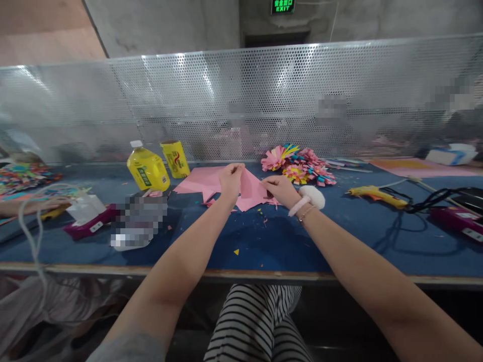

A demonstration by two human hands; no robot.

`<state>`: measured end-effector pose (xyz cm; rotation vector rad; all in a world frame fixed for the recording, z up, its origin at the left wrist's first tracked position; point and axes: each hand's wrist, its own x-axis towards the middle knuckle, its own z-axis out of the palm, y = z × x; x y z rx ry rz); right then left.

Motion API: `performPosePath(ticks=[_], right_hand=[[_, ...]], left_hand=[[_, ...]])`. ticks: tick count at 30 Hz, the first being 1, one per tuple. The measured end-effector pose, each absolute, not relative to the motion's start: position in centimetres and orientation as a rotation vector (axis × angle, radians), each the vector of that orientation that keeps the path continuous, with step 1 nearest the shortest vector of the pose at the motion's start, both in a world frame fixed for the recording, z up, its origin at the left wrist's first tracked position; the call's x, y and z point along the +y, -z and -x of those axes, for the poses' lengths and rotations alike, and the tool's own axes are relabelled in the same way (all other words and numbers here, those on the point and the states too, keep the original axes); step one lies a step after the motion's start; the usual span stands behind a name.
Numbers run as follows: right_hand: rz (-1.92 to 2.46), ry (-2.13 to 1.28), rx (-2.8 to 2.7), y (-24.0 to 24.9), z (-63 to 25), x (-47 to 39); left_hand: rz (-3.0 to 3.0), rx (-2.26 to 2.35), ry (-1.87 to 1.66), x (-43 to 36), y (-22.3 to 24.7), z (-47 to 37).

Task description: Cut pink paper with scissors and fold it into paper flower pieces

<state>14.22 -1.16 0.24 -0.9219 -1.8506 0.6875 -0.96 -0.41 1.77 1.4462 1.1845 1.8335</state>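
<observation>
1. Paper (252, 190), pink and angular, stands partly raised between the two hands, near the middle of the blue table (279, 251).
2. Left hand (232, 177) is at its upper left, thumb and fingertips pinched together on the raised edge.
3. Right hand (279, 188) is at its right side, fingertips closed at the edge; the hands are apart, with the pink piece spanning the gap.
4. Pink sheets (198, 180) lie flat beneath and to the left of the left hand, and small scraps dot the cloth nearby, including a yellow triangle (236, 252) toward the near edge.
5. Right wrist wears a thin bracelet and a band with a white fluffy ball (312, 197).
6. Paper flowers (298, 166) in pink, yellow and blue sit just beyond the right hand.
7. Yellow jug (147, 168) with a white cap stands at far left, beside a yellow container (175, 160); nearer lies a clear object (139, 226), partly pixelated.
8. Yellow glue gun (377, 195) lies to the right, near black cables.
9. Perforated screen (264, 100) runs along the far side.
</observation>
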Motion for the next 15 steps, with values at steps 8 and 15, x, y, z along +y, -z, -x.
performPosePath(ticks=[8,15], right_hand=[[0.984,-0.717,-1.834,0.4,-14.8,-0.3],[1.029,-0.756,-1.861,-0.3,-14.6,-1.2]], left_hand=[[-1.771,2.342,-1.482,-1.1,-4.3,6.7],[-1.459,2.697,-1.092,-1.6,-4.3,11.7]])
